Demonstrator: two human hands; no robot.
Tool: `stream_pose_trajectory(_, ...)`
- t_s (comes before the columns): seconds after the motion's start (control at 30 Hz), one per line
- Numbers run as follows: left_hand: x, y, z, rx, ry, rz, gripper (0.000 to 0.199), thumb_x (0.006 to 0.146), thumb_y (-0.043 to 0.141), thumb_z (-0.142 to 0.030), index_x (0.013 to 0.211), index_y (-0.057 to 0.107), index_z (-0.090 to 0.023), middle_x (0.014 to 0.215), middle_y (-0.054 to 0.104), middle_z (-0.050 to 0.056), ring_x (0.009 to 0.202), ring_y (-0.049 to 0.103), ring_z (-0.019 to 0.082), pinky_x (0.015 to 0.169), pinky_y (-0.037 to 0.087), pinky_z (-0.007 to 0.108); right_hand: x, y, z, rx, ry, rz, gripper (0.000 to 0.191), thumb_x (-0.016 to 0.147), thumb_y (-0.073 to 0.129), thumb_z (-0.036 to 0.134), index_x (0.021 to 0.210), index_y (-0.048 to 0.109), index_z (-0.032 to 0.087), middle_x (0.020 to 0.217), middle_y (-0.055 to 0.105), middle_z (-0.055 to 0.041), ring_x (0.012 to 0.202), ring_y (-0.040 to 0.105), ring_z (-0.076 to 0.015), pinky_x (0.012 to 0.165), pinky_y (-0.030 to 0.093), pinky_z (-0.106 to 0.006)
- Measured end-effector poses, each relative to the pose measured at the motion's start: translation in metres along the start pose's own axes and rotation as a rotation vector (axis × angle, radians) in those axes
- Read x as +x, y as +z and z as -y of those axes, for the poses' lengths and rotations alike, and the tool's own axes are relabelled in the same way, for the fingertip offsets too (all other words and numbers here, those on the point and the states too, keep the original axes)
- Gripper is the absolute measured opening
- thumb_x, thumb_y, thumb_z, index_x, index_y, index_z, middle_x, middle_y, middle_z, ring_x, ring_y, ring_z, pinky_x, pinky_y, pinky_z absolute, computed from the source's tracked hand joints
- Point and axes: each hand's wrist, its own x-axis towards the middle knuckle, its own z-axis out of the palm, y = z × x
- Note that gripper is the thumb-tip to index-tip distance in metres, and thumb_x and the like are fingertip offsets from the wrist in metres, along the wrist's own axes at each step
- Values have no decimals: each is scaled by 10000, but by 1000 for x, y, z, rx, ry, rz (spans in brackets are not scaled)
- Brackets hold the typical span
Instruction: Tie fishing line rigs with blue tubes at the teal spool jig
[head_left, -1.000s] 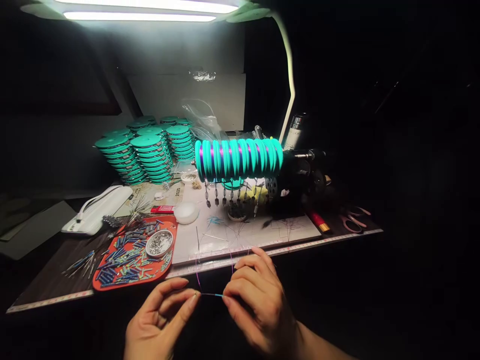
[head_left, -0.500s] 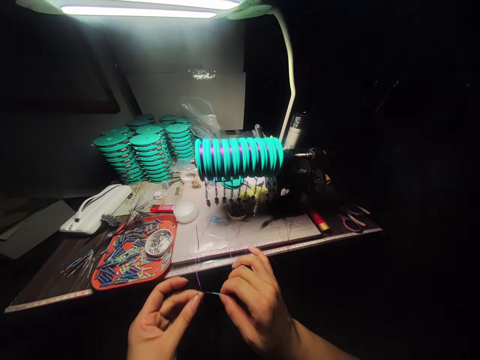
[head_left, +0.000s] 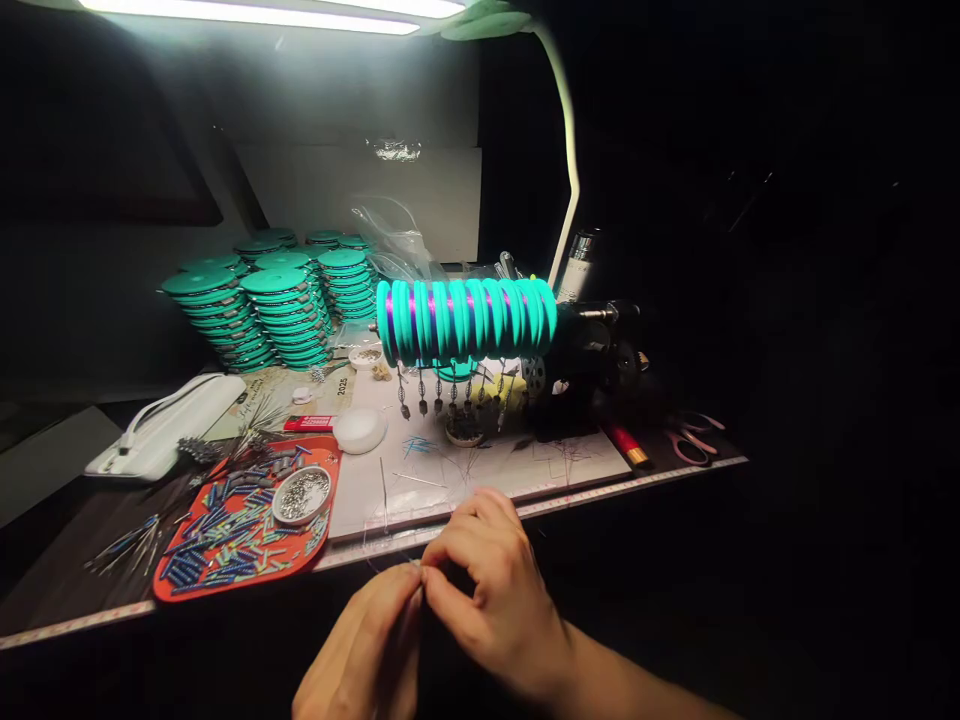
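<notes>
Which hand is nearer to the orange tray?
Left. The left hand is just right of the orange tray and lower in view, not touching it; the right hand is farther to the right.

Place: you are working at a handcraft workshop's bench point(head_left: 52, 590).
Overhead: a tube lamp point(head_left: 247, 12) is lighting it.
Back left: turquoise spools point(head_left: 277, 290) are standing stacked.
Front left: an orange tray point(head_left: 195, 594) is holding your loose small parts.
</notes>
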Motion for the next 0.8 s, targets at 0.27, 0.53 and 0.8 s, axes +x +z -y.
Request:
stream_pose_trajectory(0.27, 46, -18, 33, 650, 432, 241, 306, 805, 464, -153, 1025, 677, -159, 1220, 587, 170, 1100, 465, 383, 904, 357, 568, 16, -19, -9, -11, 76, 6, 159, 763, 535, 129, 612, 565, 167, 603, 555, 4, 667, 478, -151, 697, 343, -315)
stream_pose_trajectory(0.53, 74, -2, 28, 689, 391, 428, 392, 848, 364, -252, 1153, 604, -199, 1298, 516, 153, 1180, 412, 372, 931, 352, 565, 25, -1, -15, -90, 73, 65, 130, 716, 589, 88, 615, 576, 168, 604, 582, 17, 663, 491, -146, 694, 317, -302)
stream_pose_trajectory(0.8, 38, -43, 40, 538, 440, 174, 231, 838, 427, -179, 1024, 562, -158, 901, 635, 114, 853, 580, 244, 792, 434, 366, 31, 12, -21, -191, 171, 205, 143, 682, 611, 74, 579, 578, 167, 581, 579, 34, 637, 469, -130, 657, 282, -280)
